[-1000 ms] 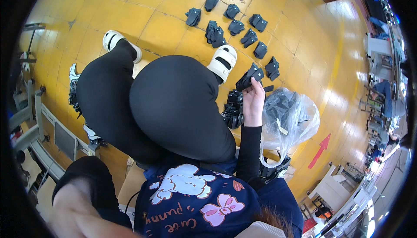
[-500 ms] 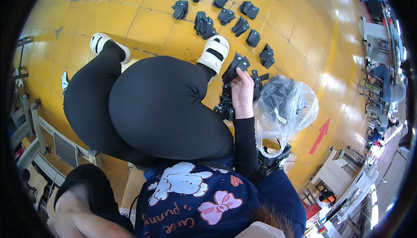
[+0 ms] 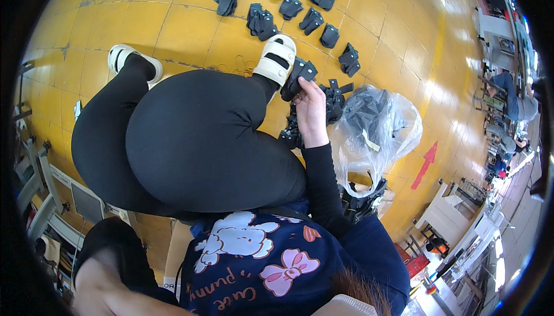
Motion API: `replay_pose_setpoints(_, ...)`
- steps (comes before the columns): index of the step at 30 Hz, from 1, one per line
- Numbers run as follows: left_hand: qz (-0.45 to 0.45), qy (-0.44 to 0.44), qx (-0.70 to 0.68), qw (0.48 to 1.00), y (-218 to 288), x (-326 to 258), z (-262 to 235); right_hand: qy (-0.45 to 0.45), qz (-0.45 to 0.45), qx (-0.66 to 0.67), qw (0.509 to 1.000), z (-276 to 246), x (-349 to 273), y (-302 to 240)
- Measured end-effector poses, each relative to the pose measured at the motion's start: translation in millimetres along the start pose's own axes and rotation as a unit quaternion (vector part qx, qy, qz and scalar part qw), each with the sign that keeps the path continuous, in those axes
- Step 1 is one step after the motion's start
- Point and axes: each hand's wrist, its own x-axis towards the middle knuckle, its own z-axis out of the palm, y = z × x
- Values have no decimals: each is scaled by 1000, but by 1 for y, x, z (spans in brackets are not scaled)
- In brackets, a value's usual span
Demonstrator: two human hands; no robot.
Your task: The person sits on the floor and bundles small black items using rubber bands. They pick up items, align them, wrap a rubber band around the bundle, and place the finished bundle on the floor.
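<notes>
Sitting low over a yellow tiled floor [image 3: 144, 21], the person reaches forward with the right hand [image 3: 310, 111], whose fingers are curled closed around a small black folded part [image 3: 297, 76], held just beside the right white sandal [image 3: 277, 59]. That part sits at the near edge of the floor layout, right in front of the crossed knee in black leggings. Just under and beyond the wrist lies a loose heap of black parts [image 3: 332, 99], touching the side of a clear plastic bag [image 3: 375, 131]. The bag stands open and slumped on the floor to the right of the forearm; through its thin film more dark pieces show bunched inside, and a small pale slip lies against its wall. Below the bag a further dark bundle [image 3: 363, 200] rests on the tiles, its contents too shadowed to make out. Farther out, well apart from the hand, single black parts [image 3: 288, 7] lie spread in a rough row across the floor, none of them in any container. The left hand [image 3: 101, 284] hangs low at the lower left, blurred and close to the lens; whether its fingers are open or closed I cannot tell, and nothing shows in it.
</notes>
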Motion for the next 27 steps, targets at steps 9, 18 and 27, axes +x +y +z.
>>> replay_pose_setpoints(9, 9, 7, -3, 1000, 11, -3, 1, 2, 12, -1, 1000, 3, 3, 2)
replay_pose_setpoints(18, 5, -9, -2, 1000, 1, 3, -2, 8, 3, -3, 1000, 3, 3, 0)
replay_pose_setpoints(27, 4, -10, -8, 1000, 8, 0, 1, -7, 2, -3, 1000, 9, 1, 0)
